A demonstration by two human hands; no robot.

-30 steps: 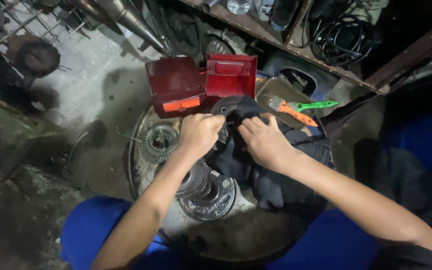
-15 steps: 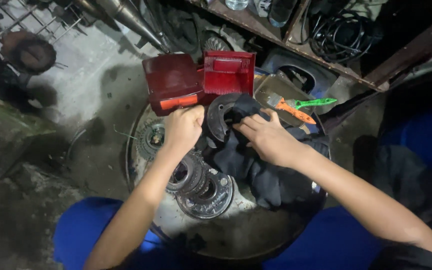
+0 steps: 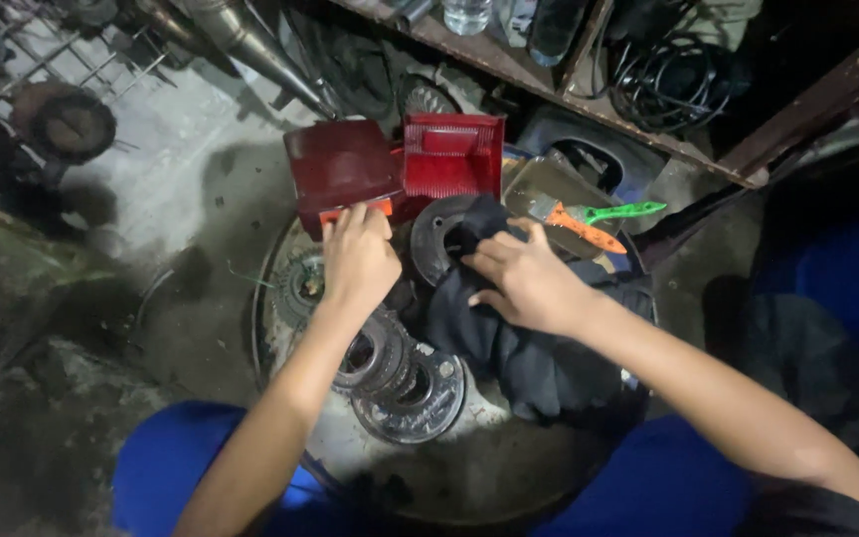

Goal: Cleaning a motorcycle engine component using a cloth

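Fingers of right hand [image 3: 529, 283] press dark cloth [image 3: 519, 348] on disc [image 3: 439, 239] rim; left hand [image 3: 355, 259] fingers together, beside red box [image 3: 345, 169].

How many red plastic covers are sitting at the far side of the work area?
2: a dark red cover by the left hand, and a brighter ribbed cover right of it. Others may be hidden.

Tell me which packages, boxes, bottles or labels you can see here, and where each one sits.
Dark red box: squarish, behind the left hand, with an orange patch on its front edge.
Bright red ribbed lid: rectangular, standing open beside the box.
Clear plastic bottle: on the wooden shelf at the top, only its base showing.
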